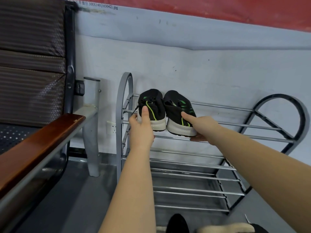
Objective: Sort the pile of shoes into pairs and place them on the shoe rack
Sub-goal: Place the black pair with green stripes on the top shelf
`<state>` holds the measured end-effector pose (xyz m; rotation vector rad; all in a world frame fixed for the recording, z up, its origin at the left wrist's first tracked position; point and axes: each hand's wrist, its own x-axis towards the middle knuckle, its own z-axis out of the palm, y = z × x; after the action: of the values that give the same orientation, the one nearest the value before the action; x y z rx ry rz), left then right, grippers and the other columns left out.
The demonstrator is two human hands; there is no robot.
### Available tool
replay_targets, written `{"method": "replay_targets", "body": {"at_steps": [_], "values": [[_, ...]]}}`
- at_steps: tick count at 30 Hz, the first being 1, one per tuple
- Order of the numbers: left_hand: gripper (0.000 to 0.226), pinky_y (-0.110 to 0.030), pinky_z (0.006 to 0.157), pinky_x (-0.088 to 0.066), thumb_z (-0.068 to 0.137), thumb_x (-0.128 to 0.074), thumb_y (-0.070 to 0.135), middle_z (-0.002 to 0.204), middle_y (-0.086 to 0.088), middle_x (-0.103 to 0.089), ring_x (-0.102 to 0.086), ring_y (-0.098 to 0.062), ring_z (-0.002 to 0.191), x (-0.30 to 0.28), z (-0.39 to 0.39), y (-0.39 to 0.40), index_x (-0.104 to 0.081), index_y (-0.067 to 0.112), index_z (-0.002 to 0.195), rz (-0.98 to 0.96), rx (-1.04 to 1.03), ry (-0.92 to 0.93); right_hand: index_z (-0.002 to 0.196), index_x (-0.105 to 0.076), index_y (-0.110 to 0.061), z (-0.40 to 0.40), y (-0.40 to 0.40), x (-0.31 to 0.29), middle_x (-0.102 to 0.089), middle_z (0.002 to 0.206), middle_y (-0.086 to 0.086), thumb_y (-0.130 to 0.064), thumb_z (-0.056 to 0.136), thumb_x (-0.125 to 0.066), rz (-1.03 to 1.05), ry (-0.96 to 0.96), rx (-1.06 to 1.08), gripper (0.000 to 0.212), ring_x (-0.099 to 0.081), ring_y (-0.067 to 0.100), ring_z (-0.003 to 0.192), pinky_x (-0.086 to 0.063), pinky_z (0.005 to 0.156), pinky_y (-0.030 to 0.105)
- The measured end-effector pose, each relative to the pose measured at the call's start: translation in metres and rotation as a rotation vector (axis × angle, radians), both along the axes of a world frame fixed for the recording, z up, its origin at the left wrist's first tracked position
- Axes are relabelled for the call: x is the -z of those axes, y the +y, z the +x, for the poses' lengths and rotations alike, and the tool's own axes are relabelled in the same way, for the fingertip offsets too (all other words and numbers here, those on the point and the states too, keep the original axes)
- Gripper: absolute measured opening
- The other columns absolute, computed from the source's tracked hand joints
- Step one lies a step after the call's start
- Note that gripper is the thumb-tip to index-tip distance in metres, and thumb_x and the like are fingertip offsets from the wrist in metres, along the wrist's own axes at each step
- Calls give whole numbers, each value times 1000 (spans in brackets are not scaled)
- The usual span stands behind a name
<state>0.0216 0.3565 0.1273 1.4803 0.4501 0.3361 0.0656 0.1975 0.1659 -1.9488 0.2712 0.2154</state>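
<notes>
- Up on the top tier of the shoe rack (235, 108), at its left end, sit two black sneakers with green stripes and white soles.
- Left hand (141, 127) pinches the left sneaker (151, 106) at its heel; right hand (200, 126) clasps the right sneaker (178, 111).
- Printed on the far wall (202, 68): "300X140(163042).jpg".

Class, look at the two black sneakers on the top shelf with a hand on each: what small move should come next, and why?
Probably let go: the left hand and right hand each hold a black sneaker, the left sneaker and right sneaker, already side by side on the rack's top shelf, heels outward.
</notes>
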Motion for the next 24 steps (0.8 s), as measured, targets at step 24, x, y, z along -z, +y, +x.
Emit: {"method": "replay_targets", "body": {"at_steps": [24], "values": [[91, -47, 119, -2, 89, -29, 68, 158, -12, 19, 11, -31, 147, 63, -120, -112, 12, 16, 151, 1405, 745, 389, 153, 1, -25, -175, -108, 122, 7, 161, 4, -60, 93, -35, -866, -273, -378, 78, -16, 25, 146, -34, 111, 40]]}}
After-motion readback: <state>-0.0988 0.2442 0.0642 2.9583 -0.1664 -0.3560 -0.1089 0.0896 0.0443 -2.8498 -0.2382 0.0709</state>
